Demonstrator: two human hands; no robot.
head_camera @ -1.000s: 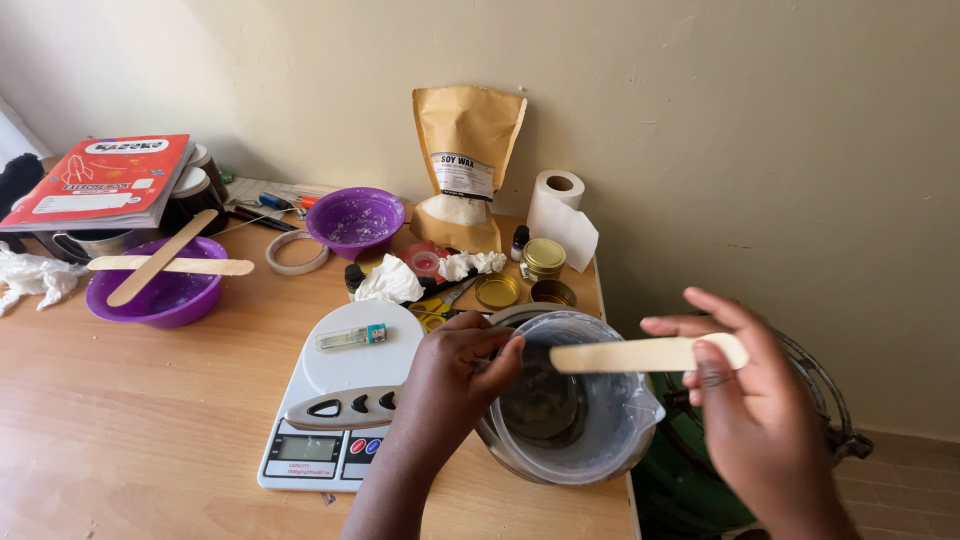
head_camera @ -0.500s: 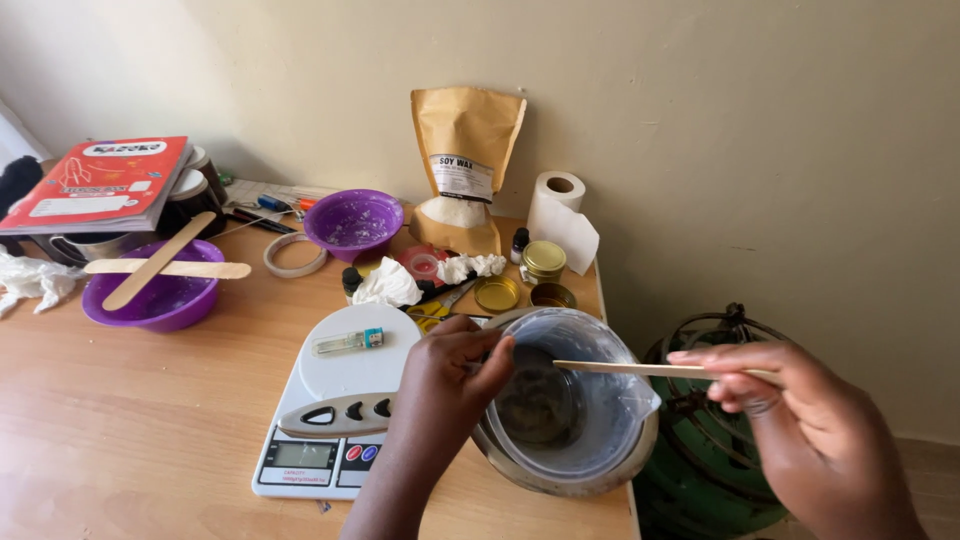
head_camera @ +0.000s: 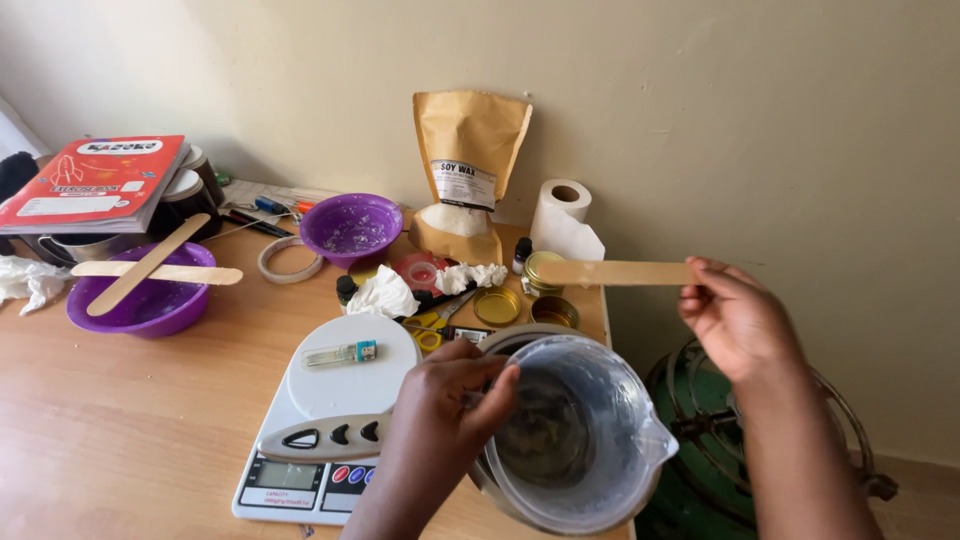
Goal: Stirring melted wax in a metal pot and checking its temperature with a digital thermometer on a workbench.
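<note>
Gripping the rim of a clear plastic jug at the near edge of the wooden bench, the left hand curls its fingers over the lip. Off to the right, above a green stand, the right hand pinches a flat wooden stick level. Just left of the left hand's fingers sits a white kitchen scale.

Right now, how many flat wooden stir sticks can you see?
3. One stick is in the right hand, held level over the tins. Two sticks lie crossed on the purple bowl at left. Clutter may hide others.
</note>
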